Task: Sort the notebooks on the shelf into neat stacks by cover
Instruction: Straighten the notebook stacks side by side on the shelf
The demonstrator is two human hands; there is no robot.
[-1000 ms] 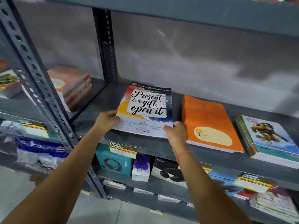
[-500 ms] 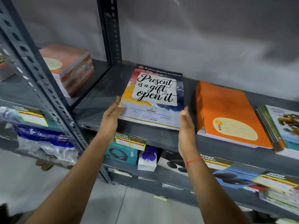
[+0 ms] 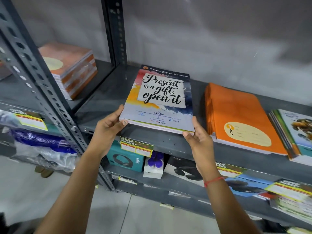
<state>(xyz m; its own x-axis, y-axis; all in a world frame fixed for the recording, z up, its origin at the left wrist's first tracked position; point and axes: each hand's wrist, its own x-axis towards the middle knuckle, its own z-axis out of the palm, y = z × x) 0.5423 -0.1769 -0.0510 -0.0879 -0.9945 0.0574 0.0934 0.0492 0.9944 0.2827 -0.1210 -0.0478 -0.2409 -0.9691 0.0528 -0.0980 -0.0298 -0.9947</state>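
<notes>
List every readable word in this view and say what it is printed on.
"Present is a gift, open it", "NAVIN GROUP", "NITLON": top notebook; the script above its title is too small to read.
"you": orange notebook.
"SUPER MARKET": shelf tag.
"SERIES": blue plastic pack.
"fingers": teal headphone box.
Other tags: blurred.

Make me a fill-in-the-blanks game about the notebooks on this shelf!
1. Both hands touch the stack whose cover says "Present is a ____, open it".
2. The stack right beside it has a plain ____ cover.
3. The right hand has a ____ thread round its wrist.

Missing words: gift; orange; red
</notes>
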